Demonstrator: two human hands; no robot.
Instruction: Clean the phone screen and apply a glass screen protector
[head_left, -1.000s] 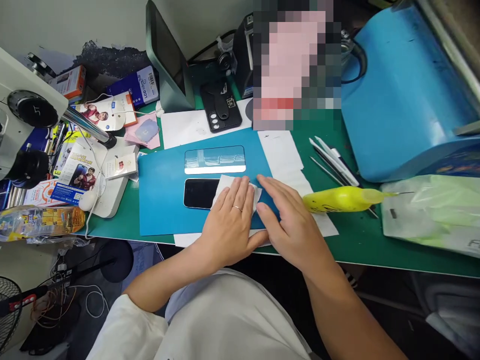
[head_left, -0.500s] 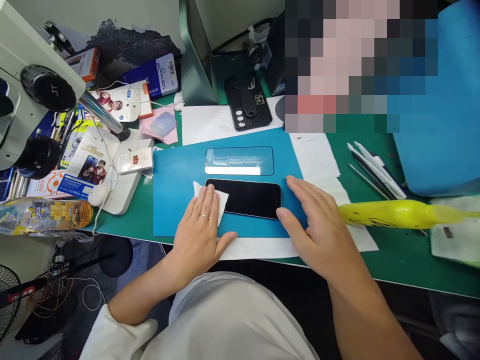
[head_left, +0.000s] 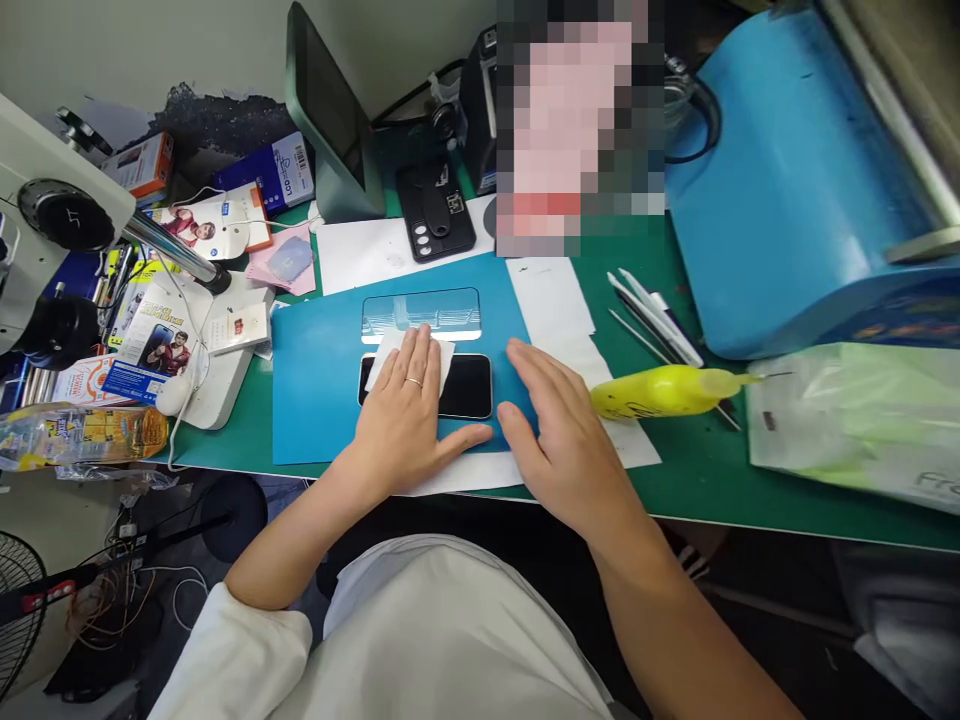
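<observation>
On a blue mat [head_left: 315,400], a phone [head_left: 469,385] lies with its dark screen up. My left hand [head_left: 409,410] rests flat on a white wipe [head_left: 384,352], fingers stretched out, pressing it over the phone's left part. The wipe also overlaps the lower edge of a clear screen protector [head_left: 420,308] with a dark border, just behind the phone. My right hand [head_left: 559,440] is open beside the phone's right end, thumb apart from the fingers, with nothing in it. A yellow squeeze bottle [head_left: 660,392] with a thin needle tip is just right of that hand.
A black phone case [head_left: 435,212] lies on white paper at the back. Tweezers and pens [head_left: 652,315] are at right, near a blue machine [head_left: 780,190] and a plastic pack [head_left: 847,430]. A microscope [head_left: 67,220], boxes and an orange bottle [head_left: 82,435] crowd the left.
My left hand slid the wipe from the phone's right end to beyond its left end, then back onto its left part. My right hand stays by the right end. The view swung and returned.
</observation>
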